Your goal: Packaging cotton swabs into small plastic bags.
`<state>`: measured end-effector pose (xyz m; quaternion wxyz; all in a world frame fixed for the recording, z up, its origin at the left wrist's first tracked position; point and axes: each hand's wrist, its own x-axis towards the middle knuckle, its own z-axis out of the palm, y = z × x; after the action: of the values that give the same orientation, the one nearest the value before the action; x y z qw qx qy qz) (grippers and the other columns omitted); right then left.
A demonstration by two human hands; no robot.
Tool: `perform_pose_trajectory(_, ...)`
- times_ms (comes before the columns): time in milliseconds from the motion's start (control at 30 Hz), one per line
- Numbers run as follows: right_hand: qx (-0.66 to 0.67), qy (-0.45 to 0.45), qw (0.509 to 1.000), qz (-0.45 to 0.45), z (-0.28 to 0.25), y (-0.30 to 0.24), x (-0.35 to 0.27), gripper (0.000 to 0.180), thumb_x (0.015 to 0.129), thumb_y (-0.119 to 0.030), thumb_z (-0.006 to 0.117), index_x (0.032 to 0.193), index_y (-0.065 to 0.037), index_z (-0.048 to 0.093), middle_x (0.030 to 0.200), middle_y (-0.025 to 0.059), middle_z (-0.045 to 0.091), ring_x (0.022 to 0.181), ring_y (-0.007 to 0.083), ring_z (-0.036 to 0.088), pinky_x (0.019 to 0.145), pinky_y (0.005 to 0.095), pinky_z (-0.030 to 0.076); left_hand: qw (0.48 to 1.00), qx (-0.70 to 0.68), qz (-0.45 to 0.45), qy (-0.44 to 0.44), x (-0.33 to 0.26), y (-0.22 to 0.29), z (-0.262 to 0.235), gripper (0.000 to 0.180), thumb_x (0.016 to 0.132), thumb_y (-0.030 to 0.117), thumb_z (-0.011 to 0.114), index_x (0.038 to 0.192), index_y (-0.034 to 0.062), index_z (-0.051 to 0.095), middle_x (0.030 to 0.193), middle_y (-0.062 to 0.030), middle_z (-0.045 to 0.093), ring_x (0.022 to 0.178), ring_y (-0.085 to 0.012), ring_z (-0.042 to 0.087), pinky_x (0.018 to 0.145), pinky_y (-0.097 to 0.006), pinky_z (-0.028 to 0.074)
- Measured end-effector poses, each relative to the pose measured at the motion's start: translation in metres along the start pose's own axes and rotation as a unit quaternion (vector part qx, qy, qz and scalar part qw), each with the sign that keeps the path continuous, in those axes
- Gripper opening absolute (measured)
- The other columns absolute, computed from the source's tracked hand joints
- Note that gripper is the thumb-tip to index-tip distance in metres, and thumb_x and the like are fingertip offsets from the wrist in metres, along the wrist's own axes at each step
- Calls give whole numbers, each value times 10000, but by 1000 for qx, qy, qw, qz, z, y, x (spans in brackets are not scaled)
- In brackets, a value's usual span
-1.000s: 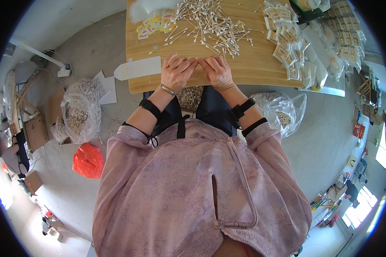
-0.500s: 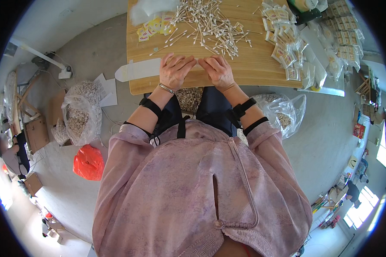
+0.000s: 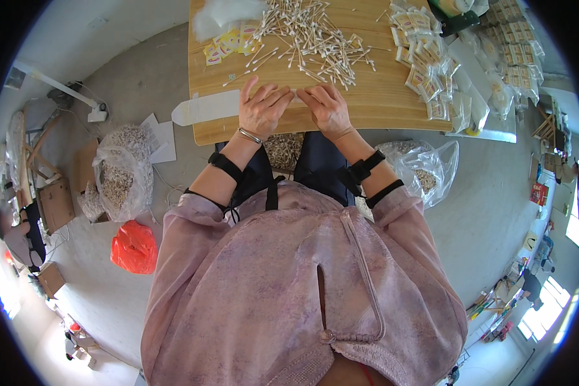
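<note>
A person in a pale pink jacket (image 3: 289, 283) is sitting at a wooden tabletop (image 3: 379, 106), seen from above. Both forearms are reaching forward from the lower edge. The left hand (image 3: 262, 108) is lying palm down near the tabletop's front edge, fingers spread and slightly bent. The right hand (image 3: 328, 108) is lying just beside it, fingers curved downward. Whether either hand is pinching anything cannot be told.

Just beyond the fingertips, a loose heap of cotton swabs (image 3: 315, 35) is lying on the tabletop, thin white sticks pointing every way, with no common direction. A few stray swabs are lying close to the left fingers.

To the far left of the heap, small yellow square packets (image 3: 228, 45) are lying beside a clear plastic bag (image 3: 222, 13). To the right, rows of small clear packets (image 3: 424, 58) are running toward the tabletop's right edge.

On the floor, a clear bag of pale scraps (image 3: 119, 170) and a red bag (image 3: 134, 248) are sitting to the person's left.
</note>
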<state>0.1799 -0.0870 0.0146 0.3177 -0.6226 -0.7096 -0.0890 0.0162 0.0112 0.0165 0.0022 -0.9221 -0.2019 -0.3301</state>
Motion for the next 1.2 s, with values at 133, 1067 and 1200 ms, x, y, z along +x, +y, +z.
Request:
perform_pose_trajectory(133, -12, -4, 1000, 1, -2, -3, -2, 333, 671, -80, 577, 996, -75, 652, 937, 11, 564, 857, 206, 557, 754, 320, 487, 1000, -2, -22, 6, -7, 6, 6, 219, 758, 159, 563, 936, 211, 680, 1020, 92, 652, 902, -76, 590, 1006, -390, 301)
perform_pose_trajectory(1067, -50, -6, 998, -41, 1, 4, -11, 366, 673, -116, 574, 1031, -81, 639, 938, 8, 547, 885, 192, 546, 777, 310, 480, 999, -10, -31, -3, -6, 14, 6, 265, 768, 140, 560, 999, 212, 667, 1042, 94, 646, 952, -91, 580, 1015, -383, 290)
perform_pose_trajectory(1200, -22, 1, 1000, -12, 2, 5, -9, 338, 682, -79, 581, 1014, -68, 639, 953, 22, 561, 884, 217, 547, 780, 319, 481, 1000, 0, -29, 4, -4, 18, 10, 254, 767, 140, 561, 984, 209, 672, 1030, 92, 651, 950, -92, 578, 1014, -380, 291)
